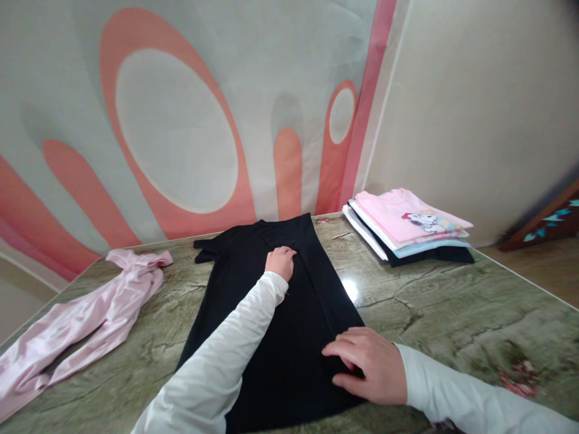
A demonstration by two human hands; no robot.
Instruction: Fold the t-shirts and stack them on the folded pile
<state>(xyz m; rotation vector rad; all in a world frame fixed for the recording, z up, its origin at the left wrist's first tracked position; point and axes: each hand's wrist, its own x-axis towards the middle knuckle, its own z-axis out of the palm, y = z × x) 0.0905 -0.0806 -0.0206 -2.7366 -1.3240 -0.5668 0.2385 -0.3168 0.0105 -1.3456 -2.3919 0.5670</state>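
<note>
A black shirt [294, 343] was spread beneath the fingers [339, 348], held loosely parted on the right hand [373, 366]; whether it was pinched by the left hand [279, 263] could not be told.

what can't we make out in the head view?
Head view:
Black shirt: lower-left part, hidden by the person's left sleeve.
Pink garment: one end, cut off by the left edge.
Stack's lower garments: fronts, covered by the folded pink top.
</note>
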